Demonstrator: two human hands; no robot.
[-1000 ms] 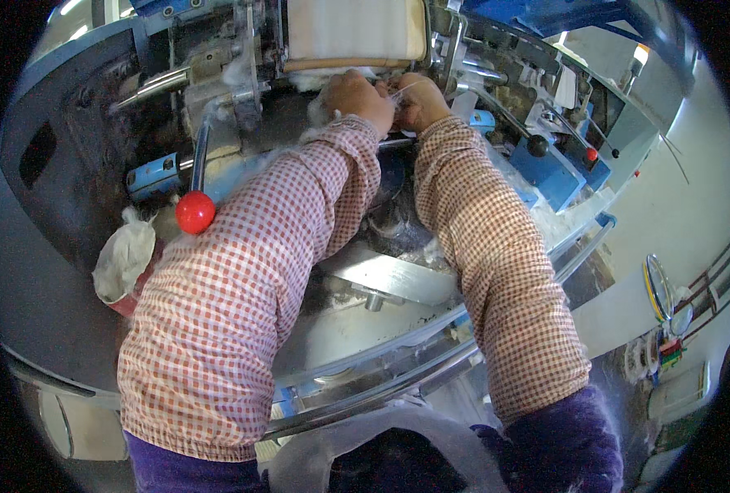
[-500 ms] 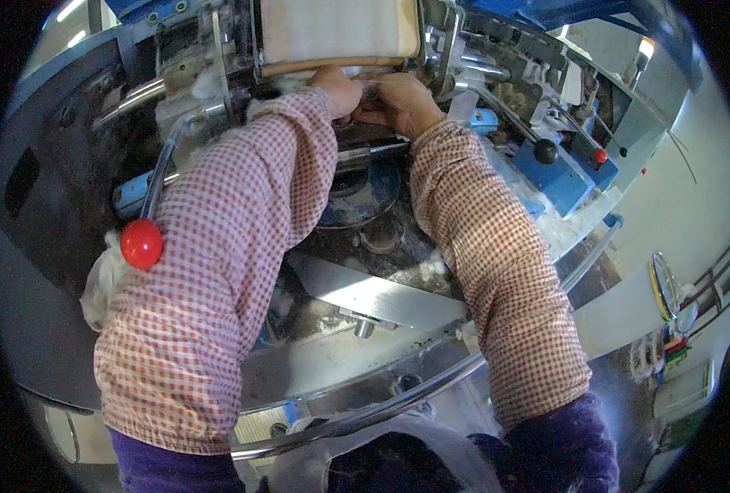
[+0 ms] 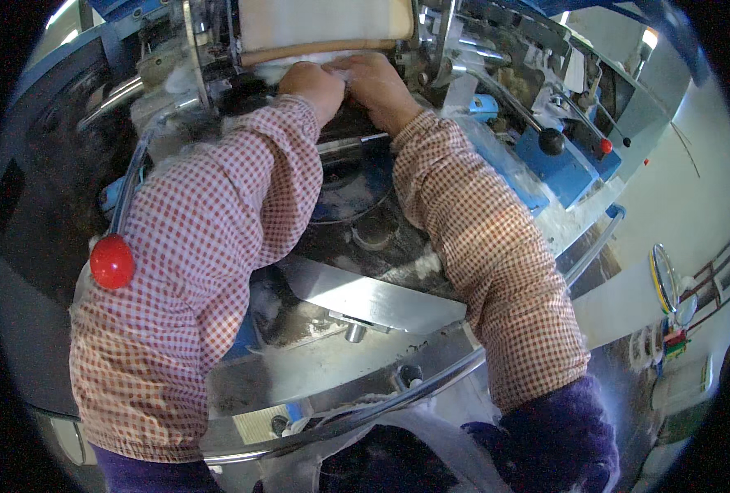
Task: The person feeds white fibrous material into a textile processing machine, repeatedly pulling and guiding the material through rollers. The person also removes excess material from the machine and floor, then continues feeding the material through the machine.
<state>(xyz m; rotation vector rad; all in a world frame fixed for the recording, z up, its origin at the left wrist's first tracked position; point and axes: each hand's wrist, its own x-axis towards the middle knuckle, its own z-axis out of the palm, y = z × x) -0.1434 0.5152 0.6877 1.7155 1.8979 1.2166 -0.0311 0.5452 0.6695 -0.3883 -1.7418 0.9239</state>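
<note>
My left hand (image 3: 312,90) and my right hand (image 3: 379,89) meet inside the machine, just below a wide cream-coloured roller or pad (image 3: 325,23). Both have curled fingers, with the fingertips close together. A small white wisp shows between them, too little to tell what it is. Behind the fingers, a strip of white fluffy fibre (image 3: 287,62) lies along the roller's brown lower edge (image 3: 332,51). The far fingertips are hidden by my knuckles.
A red ball-ended lever (image 3: 112,261) touches my left sleeve. A black-knobbed lever (image 3: 551,141) stands right of my right hand. Nearer me are a round dark canister top (image 3: 350,193), a shiny metal plate (image 3: 373,300) and a curved chrome rail (image 3: 398,403).
Both hands sit slightly higher and farther left in view. My right hand has turned, its fingers now reaching to the left hand's fingertips. The whole view has shifted a little.
</note>
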